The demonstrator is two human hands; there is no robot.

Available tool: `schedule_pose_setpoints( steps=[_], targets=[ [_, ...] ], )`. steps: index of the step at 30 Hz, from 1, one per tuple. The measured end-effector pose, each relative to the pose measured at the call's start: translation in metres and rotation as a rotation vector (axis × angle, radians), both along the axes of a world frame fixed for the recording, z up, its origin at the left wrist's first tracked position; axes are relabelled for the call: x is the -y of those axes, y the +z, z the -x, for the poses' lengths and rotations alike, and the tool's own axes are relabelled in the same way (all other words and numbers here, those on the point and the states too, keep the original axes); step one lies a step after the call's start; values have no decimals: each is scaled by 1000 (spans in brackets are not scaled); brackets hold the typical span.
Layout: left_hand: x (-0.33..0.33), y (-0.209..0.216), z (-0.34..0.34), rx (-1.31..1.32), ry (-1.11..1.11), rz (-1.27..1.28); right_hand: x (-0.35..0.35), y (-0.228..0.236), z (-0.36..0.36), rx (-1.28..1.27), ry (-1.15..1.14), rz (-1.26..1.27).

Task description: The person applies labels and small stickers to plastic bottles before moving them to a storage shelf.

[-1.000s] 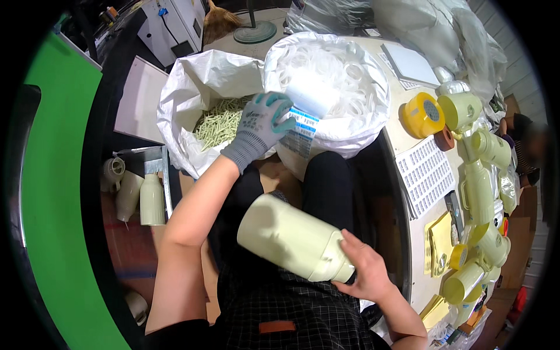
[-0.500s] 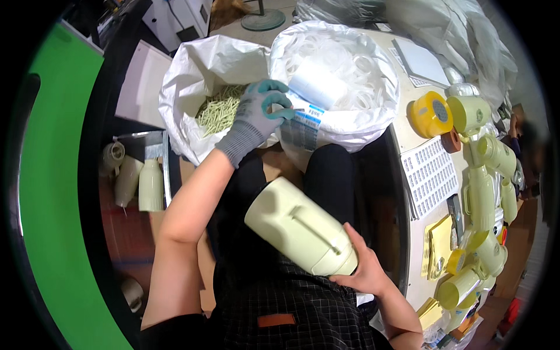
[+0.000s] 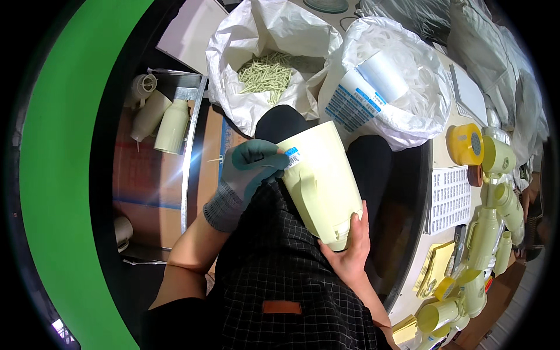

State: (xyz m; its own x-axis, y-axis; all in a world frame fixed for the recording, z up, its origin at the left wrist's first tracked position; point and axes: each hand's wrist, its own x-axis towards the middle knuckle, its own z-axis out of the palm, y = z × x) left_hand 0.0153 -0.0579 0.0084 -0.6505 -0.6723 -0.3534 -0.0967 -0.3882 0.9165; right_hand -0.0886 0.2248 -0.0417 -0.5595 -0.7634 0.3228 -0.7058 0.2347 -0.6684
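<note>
Beside a cluttered bench, a jug was tilted over the lap, its end gripped by the right hand; the left hand's gloved fingers pinched a label against it, which any wobble could skew.

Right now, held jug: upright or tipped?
Tipped. The pale green jug shows its long side to the downward-looking camera, broad end pointing away from the wearer, narrower end in the right hand.
</note>
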Motion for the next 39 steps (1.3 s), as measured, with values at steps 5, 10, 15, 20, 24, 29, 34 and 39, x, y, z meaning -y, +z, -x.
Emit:
schedule_pose_setpoints(
  steps=[5, 10, 15, 20, 24, 29, 34, 39],
  targets=[
    [11, 3, -12, 30, -101, -98, -2, -1, -4, -77, -13, -25],
    [12, 5, -20, 121, -107, 23, 3, -2, -12, -189, -14, -25],
    [13, -12, -4, 523, -153, 698, -16, 4, 15, 14, -38, 8],
    [-29, -93, -49, -39, -147, 797, -36, 72, 74, 881, 261, -110],
    [-60, -56, -27, 104, -559, 360, -12, 69, 105, 1039, 46, 202],
    [-43, -24, -25, 806, -933, 686, -93, 14, 93, 554, -710, 192],
    [-67, 10, -14, 103, -555, 1338, -305, -12, 97, -205, -1428, -177],
    [-94, -21, 10, 56, -980, 1749, -354, -36, 166, -468, -1249, -550]
  ],
)
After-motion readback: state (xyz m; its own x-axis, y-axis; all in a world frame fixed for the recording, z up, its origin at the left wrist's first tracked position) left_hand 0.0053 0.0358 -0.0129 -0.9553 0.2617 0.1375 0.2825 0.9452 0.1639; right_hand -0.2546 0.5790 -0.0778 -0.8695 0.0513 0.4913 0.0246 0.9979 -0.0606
